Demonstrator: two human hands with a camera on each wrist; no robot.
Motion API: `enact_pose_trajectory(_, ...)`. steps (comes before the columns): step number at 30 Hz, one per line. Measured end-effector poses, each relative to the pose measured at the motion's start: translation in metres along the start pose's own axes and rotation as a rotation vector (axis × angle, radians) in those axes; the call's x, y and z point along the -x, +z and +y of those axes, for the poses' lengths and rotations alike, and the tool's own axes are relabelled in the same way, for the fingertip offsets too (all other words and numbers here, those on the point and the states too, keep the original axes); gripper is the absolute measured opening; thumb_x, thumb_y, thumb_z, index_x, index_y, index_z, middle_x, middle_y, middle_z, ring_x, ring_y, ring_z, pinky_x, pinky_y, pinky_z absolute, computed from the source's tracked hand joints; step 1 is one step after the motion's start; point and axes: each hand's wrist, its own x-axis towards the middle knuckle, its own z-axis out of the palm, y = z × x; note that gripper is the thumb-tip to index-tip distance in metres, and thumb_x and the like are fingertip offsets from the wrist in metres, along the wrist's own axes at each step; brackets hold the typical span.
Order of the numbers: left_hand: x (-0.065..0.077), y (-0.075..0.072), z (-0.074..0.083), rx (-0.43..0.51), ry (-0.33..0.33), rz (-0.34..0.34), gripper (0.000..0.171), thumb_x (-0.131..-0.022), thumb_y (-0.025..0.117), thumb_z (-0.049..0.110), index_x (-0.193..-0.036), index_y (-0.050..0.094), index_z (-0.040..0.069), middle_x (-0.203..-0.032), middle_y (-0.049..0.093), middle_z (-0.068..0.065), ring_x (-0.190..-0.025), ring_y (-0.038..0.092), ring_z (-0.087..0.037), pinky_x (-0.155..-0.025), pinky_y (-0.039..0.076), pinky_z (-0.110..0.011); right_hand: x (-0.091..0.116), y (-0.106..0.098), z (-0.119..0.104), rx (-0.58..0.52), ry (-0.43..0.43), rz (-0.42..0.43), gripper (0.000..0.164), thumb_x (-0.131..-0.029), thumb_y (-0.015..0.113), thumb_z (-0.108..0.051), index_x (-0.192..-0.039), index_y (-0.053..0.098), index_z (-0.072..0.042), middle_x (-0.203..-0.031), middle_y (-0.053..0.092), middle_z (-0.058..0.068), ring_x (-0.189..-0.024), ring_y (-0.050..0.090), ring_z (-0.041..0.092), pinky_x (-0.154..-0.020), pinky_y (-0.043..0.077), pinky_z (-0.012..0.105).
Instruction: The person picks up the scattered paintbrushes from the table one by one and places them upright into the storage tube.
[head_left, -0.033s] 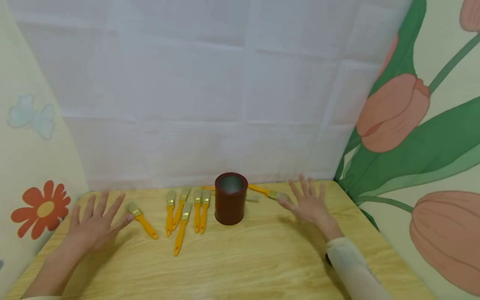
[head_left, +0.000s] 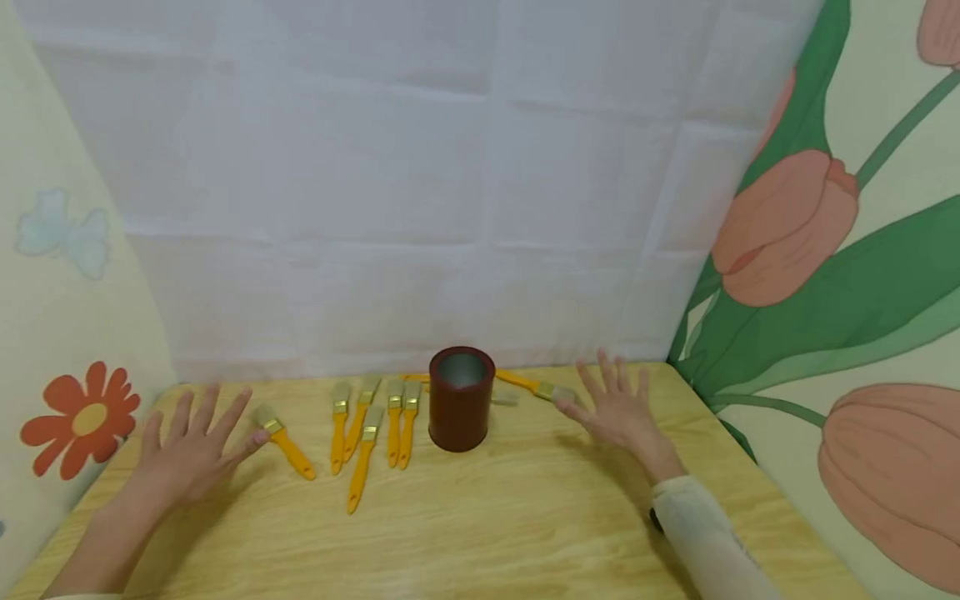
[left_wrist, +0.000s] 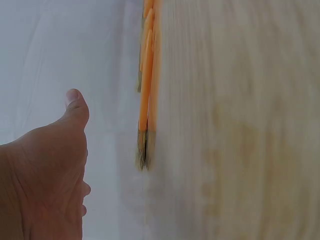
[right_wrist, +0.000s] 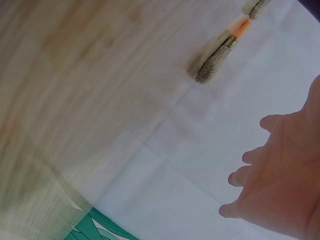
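Left hand (head_left: 187,454) and right hand (head_left: 618,412) are both held out with fingers spread and nothing in their grasp, one toward each side of a light wood-grain bench (head_left: 480,533). Between them, roughly midway and toward the back, stands a dark red can (head_left: 457,421), upright and open at the top, well apart from both.

Flat paintbrushes with orange handles lie around it. Nearest the left thumb is a slanted brush (head_left: 292,454), its pale bristles pointing away from the person; whether the thumb touches it cannot be told. Between that brush and the can lie five more, a loose cluster of three (head_left: 360,475) and a close pair (head_left: 394,433), all with bristles toward the back. Another brush (head_left: 506,400) is partly hidden behind the can.

On the right, a brush (head_left: 517,382) points its bristles toward the right thumb. In the head view thumb and bristles nearly meet; the right wrist view shows a gap between them.

A creased pale sheet (head_left: 360,183) hangs behind the bench. Red flower art (head_left: 90,419) decorates the left side, large pink tulips (head_left: 787,229) the right.
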Motion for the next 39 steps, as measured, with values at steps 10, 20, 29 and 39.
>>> enact_pose_trajectory(10, -0.007, 0.002, 0.001, 0.087, -0.009, -0.054, 0.087, -0.103, 0.042, 0.064, -0.165, -0.004, 0.022, -0.157, 0.005, -0.040, -0.137, 0.001, -0.067, -0.099, -0.008, -0.080, -0.006, -0.001, -0.007, -0.135, -0.014, 0.160, 0.081, -0.100, 0.041, -0.069, -0.158, 0.040, -0.013, -0.158, 0.037, 0.018, -0.141, 0.035, 0.043, -0.110, 0.014, 0.070)
enact_pose_trajectory(20, -0.006, 0.001, 0.019, 0.125, 0.055, -0.034, 0.071, -0.104, 0.050, 0.056, -0.151, 0.044, 0.004, -0.140, 0.049, -0.035, -0.122, 0.049, -0.056, -0.086, 0.031, -0.079, 0.005, -0.013, -0.052, -0.526, -0.047, 0.322, 0.042, -0.106, 0.052, -0.046, -0.119, 0.073, -0.012, -0.102, 0.073, 0.000, -0.092, 0.068, 0.022, -0.080, 0.054, 0.049)
enact_pose_trajectory(29, -0.007, -0.003, 0.030, 0.161, 0.027, 0.000, 0.048, -0.104, 0.060, 0.037, -0.135, 0.060, 0.000, -0.126, 0.060, -0.032, -0.109, 0.061, -0.049, -0.071, 0.049, -0.068, -0.009, -0.019, -0.118, -0.791, -0.120, 0.238, 0.052, -0.101, 0.061, -0.046, -0.141, 0.058, -0.013, -0.132, 0.062, 0.005, -0.116, 0.060, 0.025, -0.096, 0.048, 0.053)
enact_pose_trajectory(39, -0.009, -0.005, 0.031, 0.277, -0.153, 0.077, 0.036, -0.104, 0.053, 0.026, -0.122, 0.065, -0.002, -0.107, 0.069, -0.020, -0.085, 0.065, -0.032, -0.063, 0.052, -0.048, -0.031, -0.013, -0.160, -0.873, -0.079, 0.083, 0.095, -0.093, 0.062, -0.066, -0.164, 0.016, -0.022, -0.165, 0.024, 0.005, -0.147, 0.030, 0.031, -0.111, 0.032, 0.058)
